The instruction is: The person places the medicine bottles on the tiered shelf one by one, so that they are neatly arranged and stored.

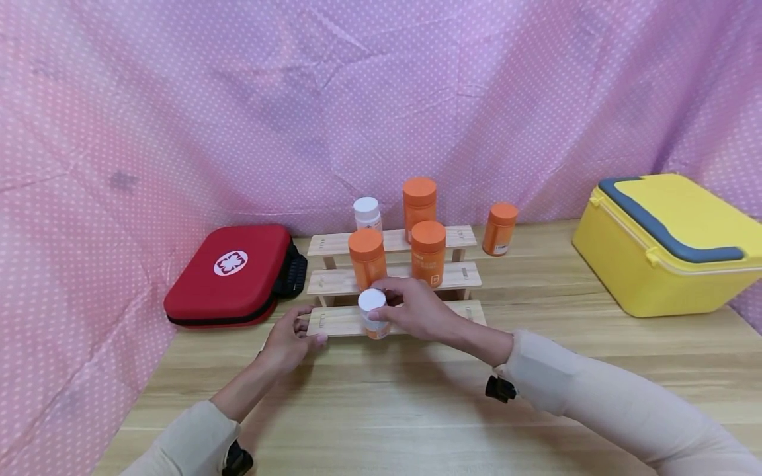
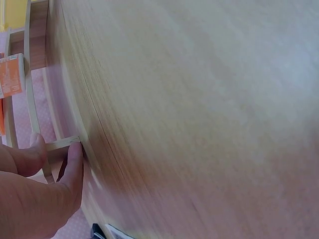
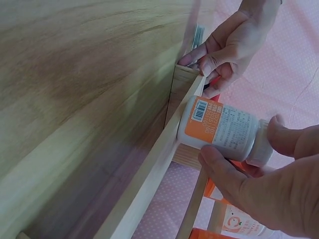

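My right hand (image 1: pixel 419 309) grips a white pill bottle (image 1: pixel 373 311) with an orange label, its fingers and thumb around the sides near the cap. In the right wrist view the base of this bottle (image 3: pixel 219 127) meets the lowest step of a wooden three-tier stand (image 1: pixel 339 322). At the left end of that step, my left hand (image 1: pixel 288 340) holds the board's end between thumb and fingers, as the left wrist view also shows. Two orange bottles stand on the middle step (image 1: pixel 399 272). On the top step are a white bottle (image 1: pixel 367 213) and a taller orange bottle (image 1: pixel 419 205).
A red first-aid case (image 1: pixel 229 277) lies left of the stand. Another orange bottle (image 1: pixel 500 229) stands on the wooden table (image 1: pixel 387 410) to the right. Farther right sits a yellow box (image 1: pixel 661 258) with a grey-edged lid. Pink dotted cloth (image 1: pixel 333 99) hangs behind.
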A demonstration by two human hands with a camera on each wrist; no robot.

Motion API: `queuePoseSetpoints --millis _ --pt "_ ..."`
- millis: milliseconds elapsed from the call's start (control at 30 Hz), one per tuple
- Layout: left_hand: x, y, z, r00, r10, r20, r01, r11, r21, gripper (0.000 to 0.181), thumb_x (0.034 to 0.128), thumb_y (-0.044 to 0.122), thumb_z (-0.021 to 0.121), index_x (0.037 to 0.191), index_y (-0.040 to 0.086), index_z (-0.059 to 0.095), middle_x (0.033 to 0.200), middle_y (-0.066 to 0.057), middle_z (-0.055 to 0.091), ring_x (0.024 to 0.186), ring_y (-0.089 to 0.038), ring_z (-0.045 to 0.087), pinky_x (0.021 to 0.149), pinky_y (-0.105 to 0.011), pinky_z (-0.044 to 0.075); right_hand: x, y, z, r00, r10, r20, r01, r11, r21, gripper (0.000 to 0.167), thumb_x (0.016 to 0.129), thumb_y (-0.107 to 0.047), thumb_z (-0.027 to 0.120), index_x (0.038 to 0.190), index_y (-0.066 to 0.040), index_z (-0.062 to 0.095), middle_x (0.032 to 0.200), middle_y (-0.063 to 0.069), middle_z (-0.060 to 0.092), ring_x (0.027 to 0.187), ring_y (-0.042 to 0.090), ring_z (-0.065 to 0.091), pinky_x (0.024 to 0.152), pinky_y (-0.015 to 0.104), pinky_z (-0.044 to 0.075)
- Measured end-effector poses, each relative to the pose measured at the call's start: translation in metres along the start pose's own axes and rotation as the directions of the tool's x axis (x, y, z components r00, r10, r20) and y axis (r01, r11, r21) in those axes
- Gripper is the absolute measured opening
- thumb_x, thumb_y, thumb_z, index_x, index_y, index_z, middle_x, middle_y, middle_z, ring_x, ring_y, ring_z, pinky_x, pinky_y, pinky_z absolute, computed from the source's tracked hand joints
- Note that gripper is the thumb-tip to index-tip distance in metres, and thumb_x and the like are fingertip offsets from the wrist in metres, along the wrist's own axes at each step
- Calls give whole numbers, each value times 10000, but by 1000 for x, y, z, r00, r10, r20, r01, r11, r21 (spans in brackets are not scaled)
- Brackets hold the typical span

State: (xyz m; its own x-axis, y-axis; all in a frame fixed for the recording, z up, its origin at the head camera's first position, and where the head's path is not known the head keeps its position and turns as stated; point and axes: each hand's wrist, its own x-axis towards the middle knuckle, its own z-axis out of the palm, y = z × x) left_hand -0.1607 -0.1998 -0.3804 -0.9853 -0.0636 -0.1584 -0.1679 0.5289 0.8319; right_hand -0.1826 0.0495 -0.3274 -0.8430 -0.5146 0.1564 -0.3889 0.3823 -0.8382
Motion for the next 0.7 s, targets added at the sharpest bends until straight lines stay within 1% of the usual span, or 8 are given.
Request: queuePoseSetpoints --millis 233,433,533,633,700 --pt "1 -1 0 1000 -16 -9 16 1000 8 603 814 -46 718 1351 -9 446 1079 -209 634 894 -204 572 683 -219 460 0 -1 3 999 20 -34 -20 1000 6 271 828 -136 761 1087 -99 687 979 8 672 859 142 606 765 276 512" --pt "2 -3 0 1000 -17 -7 17 1000 4 602 815 -42 719 1349 -5 444 1080 -201 633 875 -193 562 663 -221 455 1 -1 5 997 47 -58 -46 999 3 275 818 -132 770 1077 -99 683 952 -1 663 835 140 597 747 276 509" --pt "2 -3 0 1000 -17 -1 17 1000 -4 603 821 -45 712 1355 -10 436 1075 -199 634 876 -188 565 662 -220 465 2 -1 6 997 36 -73 -37 999 -4 268 812 -131 777 1059 -88 682 937 1 668 822 131 603 735 277 510" --pt "2 -3 0 1000 -10 8 11 1000 -18 602 828 -49 704 1360 -25 423 1069 -205 636 875 -186 573 661 -224 477 0 -1 5 996 39 -79 -40 999 -14 287 808 -157 785 1061 -85 672 946 0 668 842 130 614 748 275 513" --pt "2 -3 1 1000 -9 7 9 1000 -20 602 828 -49 703 1361 -27 424 1066 -204 638 875 -184 576 660 -222 478 -4 -3 2 995 60 -77 -61 998 -13 316 808 -178 787 1083 -86 662 974 3 668 885 143 625 777 282 517"
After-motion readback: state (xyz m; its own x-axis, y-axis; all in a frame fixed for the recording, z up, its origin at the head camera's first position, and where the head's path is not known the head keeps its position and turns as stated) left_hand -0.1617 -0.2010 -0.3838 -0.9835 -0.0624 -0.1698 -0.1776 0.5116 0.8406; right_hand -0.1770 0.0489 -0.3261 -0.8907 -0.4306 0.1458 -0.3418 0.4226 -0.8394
